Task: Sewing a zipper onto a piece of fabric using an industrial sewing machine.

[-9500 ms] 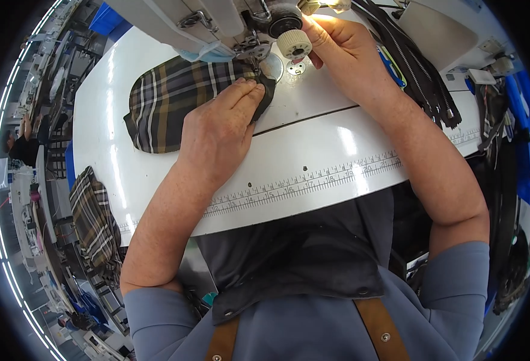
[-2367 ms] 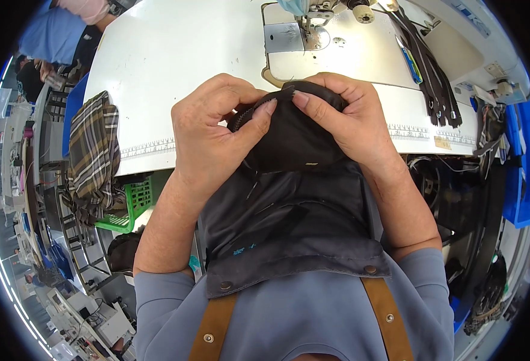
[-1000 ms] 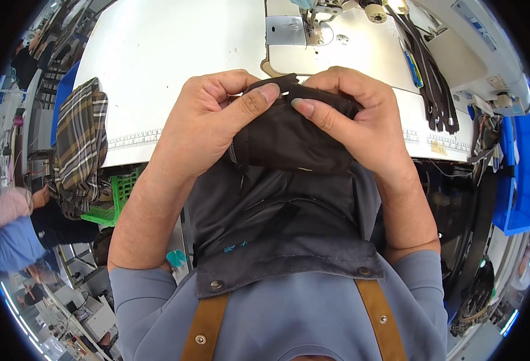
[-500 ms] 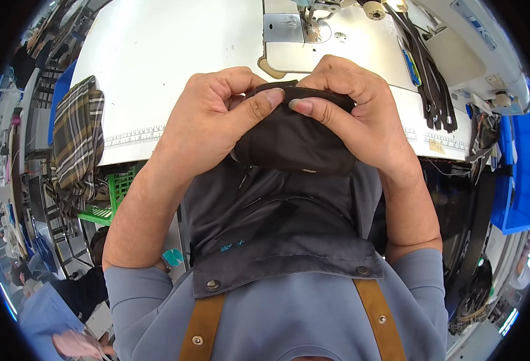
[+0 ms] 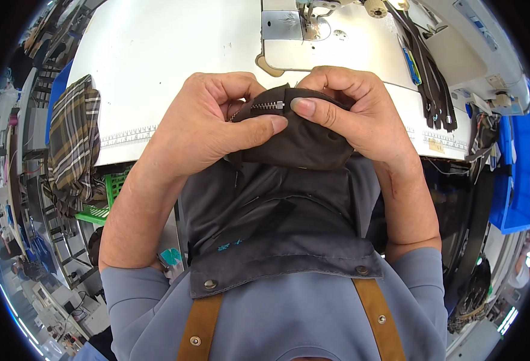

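The dark pouch (image 5: 304,147) is above my apron (image 5: 277,225), at the table's (image 5: 168,54) near edge, a metal zip (image 5: 267,107) showing along its top. My left hand (image 5: 202,126) pinches its left side; my right hand (image 5: 367,114) grips it beside the zip's end. Beyond stands the sewing machine (image 5: 313,17).

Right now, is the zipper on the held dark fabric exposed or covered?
Partly exposed: a short row of metal teeth shows between the left fingers and right fingers.

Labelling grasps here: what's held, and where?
A dark brown cloth piece, by its far edge: left hand with thumb just below the zipper teeth, right hand just right of them.
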